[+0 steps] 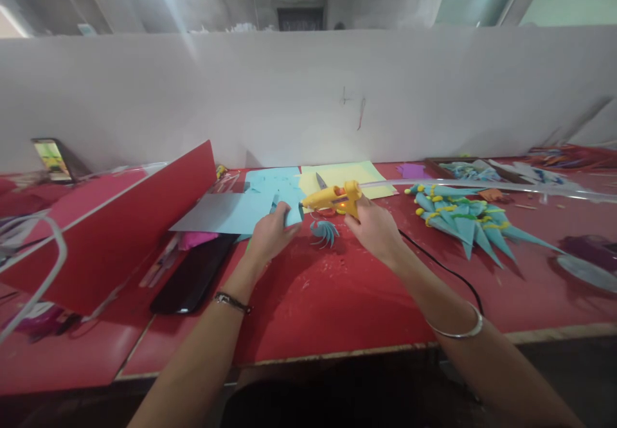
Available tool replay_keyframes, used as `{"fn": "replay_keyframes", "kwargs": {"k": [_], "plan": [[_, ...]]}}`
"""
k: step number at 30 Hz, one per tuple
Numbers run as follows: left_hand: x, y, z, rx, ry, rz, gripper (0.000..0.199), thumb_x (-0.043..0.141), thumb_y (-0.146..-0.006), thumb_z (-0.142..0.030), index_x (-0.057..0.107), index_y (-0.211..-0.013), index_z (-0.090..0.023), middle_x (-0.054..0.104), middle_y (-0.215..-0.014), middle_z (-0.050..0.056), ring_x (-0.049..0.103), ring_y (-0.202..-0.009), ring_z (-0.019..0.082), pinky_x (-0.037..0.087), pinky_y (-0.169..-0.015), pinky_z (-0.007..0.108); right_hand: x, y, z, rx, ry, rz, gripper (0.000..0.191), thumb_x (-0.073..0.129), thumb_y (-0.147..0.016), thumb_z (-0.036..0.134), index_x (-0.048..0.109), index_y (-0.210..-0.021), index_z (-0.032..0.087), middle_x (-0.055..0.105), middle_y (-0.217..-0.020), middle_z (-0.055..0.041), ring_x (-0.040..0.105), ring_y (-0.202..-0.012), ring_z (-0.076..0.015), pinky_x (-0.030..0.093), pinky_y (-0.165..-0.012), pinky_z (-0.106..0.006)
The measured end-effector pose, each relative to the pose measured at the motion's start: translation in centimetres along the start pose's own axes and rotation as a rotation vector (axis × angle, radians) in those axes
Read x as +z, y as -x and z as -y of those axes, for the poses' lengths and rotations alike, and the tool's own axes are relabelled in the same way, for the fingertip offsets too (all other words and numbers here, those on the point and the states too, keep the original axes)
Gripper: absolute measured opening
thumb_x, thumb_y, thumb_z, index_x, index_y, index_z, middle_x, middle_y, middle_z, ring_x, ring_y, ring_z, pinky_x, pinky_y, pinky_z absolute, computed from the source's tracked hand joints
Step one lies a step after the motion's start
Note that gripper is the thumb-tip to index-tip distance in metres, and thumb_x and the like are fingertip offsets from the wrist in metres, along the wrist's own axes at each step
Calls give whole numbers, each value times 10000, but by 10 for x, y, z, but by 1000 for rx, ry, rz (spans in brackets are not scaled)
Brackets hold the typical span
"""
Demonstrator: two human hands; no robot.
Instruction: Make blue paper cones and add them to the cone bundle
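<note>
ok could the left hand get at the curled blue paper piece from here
Probably yes: the curled blue paper piece lies just right of the left hand, with red tabletop between them, though the yellow glue gun is close by.

dark bracelet (233, 301) on left forearm (193, 357), slim silvery bangle (465, 335) on right forearm (520, 370).

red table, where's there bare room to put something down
Best: the red table between the curled blue paper and the front edge, apart from small scraps. Another patch lies right of the black cord, between the blue cones and front edge. Crowded: left, around the red board; back, around the yellow sheet.
</note>
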State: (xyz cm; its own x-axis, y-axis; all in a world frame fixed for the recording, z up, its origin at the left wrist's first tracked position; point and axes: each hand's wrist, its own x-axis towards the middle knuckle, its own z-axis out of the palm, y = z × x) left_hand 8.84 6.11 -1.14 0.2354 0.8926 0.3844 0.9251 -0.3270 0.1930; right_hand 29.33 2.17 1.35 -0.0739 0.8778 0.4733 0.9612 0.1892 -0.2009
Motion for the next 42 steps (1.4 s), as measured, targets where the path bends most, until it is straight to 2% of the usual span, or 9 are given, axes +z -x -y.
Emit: {"fn": "replay_keyframes", "kwargs": {"k": [5,9,17,22,26,30,36,39,42], "plan": [[1,1,1,118,95,69,270,435,-770,-327,382,-980,-165,536,-638,13,550,-612,185,359,-542,244,0,1,1,11,-28,-12,449,401,-769,234,385,-1210,155,638,-877,-102,580,-619,-203,317,-479,-264],[7,-1,8,216,137,106,256,412,-794,-313,384,-986,-147,547,-655,26,554,-623,184,375,-550,246,2,2,1,-8,-94,-69,441,426,-768,295,415,-1187,158,628,-934,-106,589,-687,-217,356,-506,-274],[3,-5,9,140,230,170,232,458,-792,-407,500,-845,-185,573,-517,-11,567,-510,161,353,-505,223,4,2,0,-19,-164,-91,482,456,-758,348,425,-1198,155,617,-981,-113,593,-749,-225,409,-555,-296],[1,-4,9,104,285,110,282,478,-774,-443,535,-665,-189,563,-462,-17,532,-436,128,343,-479,212,3,2,1,-25,-211,-98,469,472,-743,343,450,-1171,154,621,-970,-107,587,-748,-222,411,-559,-306],[5,-5,12,127,281,74,371,444,-789,-454,537,-550,-186,517,-392,-19,499,-407,110,327,-466,207,0,2,4,-2,-268,-48,397,492,-722,349,518,-1068,155,632,-809,-86,569,-645,-193,385,-513,-290],[6,-7,15,106,123,-18,314,482,-768,-432,577,-600,-184,535,-448,-2,500,-459,129,286,-451,218,-1,2,5,27,-330,4,387,533,-679,408,549,-973,157,605,-691,-57,551,-597,-186,370,-490,-284],[6,-7,16,229,209,-169,104,481,-784,-237,553,-773,-162,582,-742,35,523,-675,134,359,-577,214,0,1,4,137,-437,37,432,564,-644,451,531,-953,151,624,-784,-81,584,-692,-219,412,-543,-309],[9,-7,16,228,215,-228,92,466,-791,-219,510,-846,-160,551,-794,41,510,-711,137,375,-609,223,2,0,3,177,-472,23,427,571,-635,450,538,-936,148,627,-798,-90,588,-712,-226,417,-556,-317],[9,-6,14,217,142,-226,84,472,-781,-215,487,-851,-172,528,-797,35,504,-717,149,379,-619,237,5,0,3,184,-544,17,420,581,-625,452,541,-920,156,623,-800,-77,582,-712,-212,420,-564,-314]]}}
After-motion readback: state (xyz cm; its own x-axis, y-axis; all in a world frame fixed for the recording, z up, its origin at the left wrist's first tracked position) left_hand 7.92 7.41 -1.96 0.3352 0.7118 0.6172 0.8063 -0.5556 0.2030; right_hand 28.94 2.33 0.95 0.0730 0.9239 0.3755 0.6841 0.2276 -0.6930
